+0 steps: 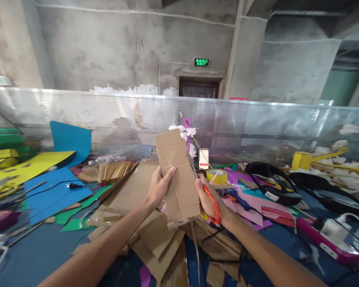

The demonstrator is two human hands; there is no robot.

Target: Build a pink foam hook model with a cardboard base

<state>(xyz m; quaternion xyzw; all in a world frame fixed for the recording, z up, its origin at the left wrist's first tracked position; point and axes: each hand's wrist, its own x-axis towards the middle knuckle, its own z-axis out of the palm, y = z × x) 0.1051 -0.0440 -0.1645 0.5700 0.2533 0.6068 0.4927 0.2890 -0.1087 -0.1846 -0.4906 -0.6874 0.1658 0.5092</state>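
A: Head view first. Contents of the left hand [159, 188]?

B: One piece of cardboard [179, 189], raised and tilted at mid-view, above a heap of cardboard scraps [158, 235]. Creased across, with a faint mark above the thumb.

A: Condition of the fingers there?

B: Clamped on the cardboard's left side, thumb flat on the near face. Mostly hidden behind; cannot tell their spread.

A: And at the right hand [208, 201]?

B: Scissors [212, 199] with an orange handle. Fingers closed around that handle. Blades upward along the cardboard's right edge, partly hidden; cannot tell whether parted.

A: Near the right hand, for the record?

B: Just beyond, a roll of yellow tape [217, 176]. Just to the right, a blue glue gun [237, 198], among pink and purple sheets. Farther right, a purple power strip [329, 243] with a white plug.

A: Left side?

B: A bundle of wooden sticks [115, 172] beyond a large flat cardboard sheet [137, 185]. Farther left, a blue sheet [55, 195] with a black cable across.

A: Behind?

B: White flowers [191, 132] on a purple shape, partly covered by the raised cardboard; then a perforated metal panel [107, 107].
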